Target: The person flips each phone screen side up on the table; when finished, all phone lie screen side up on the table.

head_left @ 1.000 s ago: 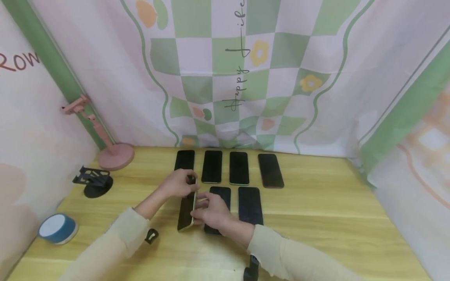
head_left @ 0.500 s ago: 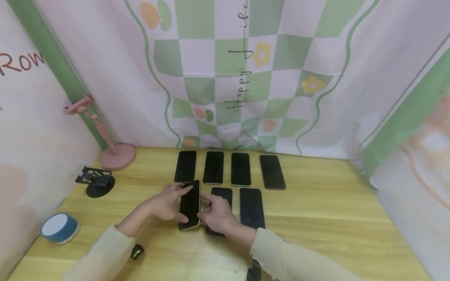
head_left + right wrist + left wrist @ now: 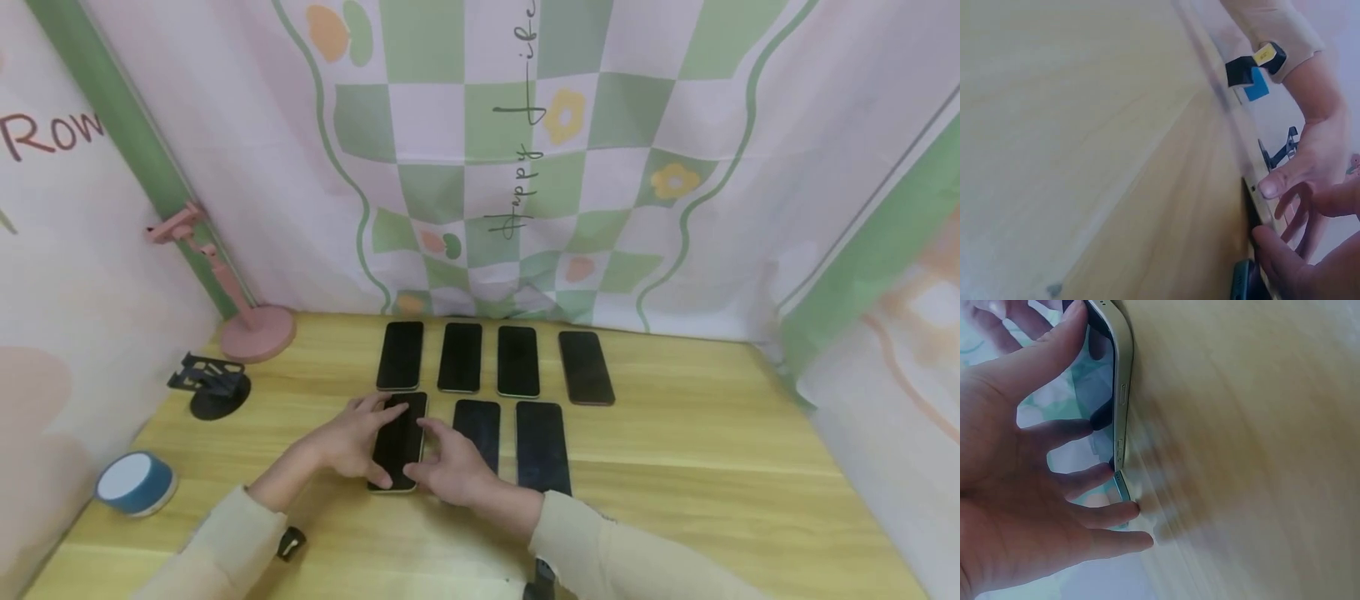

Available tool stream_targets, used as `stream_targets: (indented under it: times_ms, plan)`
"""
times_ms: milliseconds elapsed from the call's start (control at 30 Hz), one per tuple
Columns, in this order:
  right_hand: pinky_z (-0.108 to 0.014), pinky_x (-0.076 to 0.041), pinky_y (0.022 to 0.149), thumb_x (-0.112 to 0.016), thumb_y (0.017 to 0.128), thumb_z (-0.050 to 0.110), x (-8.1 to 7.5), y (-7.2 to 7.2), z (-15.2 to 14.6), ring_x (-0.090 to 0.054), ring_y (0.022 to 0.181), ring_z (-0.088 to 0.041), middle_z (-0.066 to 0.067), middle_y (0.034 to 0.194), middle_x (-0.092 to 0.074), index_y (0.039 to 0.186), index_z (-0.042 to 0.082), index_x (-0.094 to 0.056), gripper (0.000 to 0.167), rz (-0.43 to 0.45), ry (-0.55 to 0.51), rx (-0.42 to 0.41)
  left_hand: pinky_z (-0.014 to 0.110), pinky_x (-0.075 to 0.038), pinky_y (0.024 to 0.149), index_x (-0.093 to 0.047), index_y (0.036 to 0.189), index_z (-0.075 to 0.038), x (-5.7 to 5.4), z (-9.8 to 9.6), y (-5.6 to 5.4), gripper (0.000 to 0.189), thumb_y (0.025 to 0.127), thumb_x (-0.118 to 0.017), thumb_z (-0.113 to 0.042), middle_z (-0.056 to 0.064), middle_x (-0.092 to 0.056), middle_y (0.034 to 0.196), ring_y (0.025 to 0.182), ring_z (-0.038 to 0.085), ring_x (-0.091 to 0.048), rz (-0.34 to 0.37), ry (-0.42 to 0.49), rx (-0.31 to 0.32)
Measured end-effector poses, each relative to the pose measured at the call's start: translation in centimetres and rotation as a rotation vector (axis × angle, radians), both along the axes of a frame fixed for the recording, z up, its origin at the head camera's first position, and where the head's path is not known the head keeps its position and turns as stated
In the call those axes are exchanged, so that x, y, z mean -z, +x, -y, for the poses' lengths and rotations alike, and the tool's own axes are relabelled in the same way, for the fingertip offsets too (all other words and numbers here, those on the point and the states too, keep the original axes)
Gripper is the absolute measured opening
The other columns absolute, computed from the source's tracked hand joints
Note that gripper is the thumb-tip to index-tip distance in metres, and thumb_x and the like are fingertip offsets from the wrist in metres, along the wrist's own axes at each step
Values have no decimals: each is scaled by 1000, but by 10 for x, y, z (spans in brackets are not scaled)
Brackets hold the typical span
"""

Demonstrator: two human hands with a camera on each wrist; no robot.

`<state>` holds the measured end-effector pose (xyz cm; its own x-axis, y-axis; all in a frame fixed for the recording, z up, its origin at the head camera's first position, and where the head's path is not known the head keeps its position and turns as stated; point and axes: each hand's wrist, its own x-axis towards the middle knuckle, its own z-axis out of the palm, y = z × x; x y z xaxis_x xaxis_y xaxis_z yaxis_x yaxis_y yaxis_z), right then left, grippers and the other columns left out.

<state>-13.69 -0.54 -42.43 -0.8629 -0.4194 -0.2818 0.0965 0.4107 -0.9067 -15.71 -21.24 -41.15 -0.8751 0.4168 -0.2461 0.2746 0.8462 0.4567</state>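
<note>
In the head view a black-screened smartphone (image 3: 400, 437) with a light frame lies flat at the left of the nearer row, screen up. My left hand (image 3: 341, 440) reaches over its left side, thumb and forefinger touching the screen. From the other side, my right hand (image 3: 457, 468) has its thumb and forefinger at the phone's right edge. The left wrist view shows the left hand's fingers (image 3: 1085, 515) spread and nearly straight beside the phone's pale side frame (image 3: 1122, 394). In the right wrist view, the right thumb (image 3: 1272, 250) meets the phone's edge.
Several phones form the back row, including a dark one (image 3: 587, 367) at its right end. Two more, one partly hidden (image 3: 477, 429) by my right hand, lie right. A pink stand (image 3: 258, 333), black stand (image 3: 217, 392) and blue-white cylinder (image 3: 137, 483) stand left.
The phone has gone from tilted up on its edge to flat on the table. My left hand has shifted from its top end to its left side; the right hand's grip has loosened.
</note>
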Motion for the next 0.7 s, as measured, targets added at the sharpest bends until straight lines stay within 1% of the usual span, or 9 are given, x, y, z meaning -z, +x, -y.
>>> stream_targets:
  times_ms: [100,233,333,400,533,600,667,700]
  plan:
    - [-25,-48,56,-72,93,9,-2,1,1,-67,67,-15,-12,86,-77,157,6,-39,73,33,-20,15,77,-38,112,-40,159,-5,1,0,1,105,72,-95,-29,29,-26,167,148,61,-28,1,-3,-6]
    - [-26,-50,61,-71,89,5,-5,2,1,-70,73,-19,-13,92,-77,156,3,-39,74,60,-44,15,78,-40,108,-41,158,-6,1,-1,1,105,72,-95,-29,29,-26,167,148,61,-29,4,-12,-11]
    - [-27,-50,63,-70,88,6,-6,2,2,-71,75,-21,-12,92,-76,154,2,-40,73,71,-40,10,78,-41,107,-42,158,-6,1,-2,2,104,71,-96,-26,29,-27,166,148,61,-29,2,-15,-16]
    - [-30,-53,65,-71,89,6,-6,1,3,-72,77,-22,-12,92,-76,153,1,-41,71,75,-32,5,79,-41,106,-43,158,-7,1,-2,2,104,70,-97,-25,28,-27,167,148,60,-29,4,-19,-26]
    - [-36,-60,72,-70,90,6,-5,0,4,-75,83,-27,-14,100,-75,151,0,-42,67,87,-36,1,82,-39,105,-44,157,-9,0,-3,4,104,69,-97,-23,25,-26,168,148,60,-31,6,-25,-47]
    - [-41,-62,77,-70,90,5,-6,-1,4,-76,85,-29,-18,107,-74,151,-1,-41,67,99,-51,0,84,-37,105,-43,158,-10,0,-4,5,104,69,-97,-23,25,-25,168,147,59,-31,7,-30,-53]
    - [-44,-64,82,-69,91,5,-7,-2,3,-77,88,-30,-22,122,-70,150,-1,-41,66,107,-62,-1,85,-34,106,-43,158,-10,-1,-4,5,104,69,-97,-24,25,-25,168,148,59,-31,6,-44,-53]
    - [-47,-64,86,-69,91,5,-8,-3,2,-77,90,-32,-25,131,-66,150,-1,-41,65,106,-64,-4,86,-32,106,-43,158,-10,-2,-4,4,104,70,-97,-25,25,-26,168,148,59,-31,5,-56,-51]
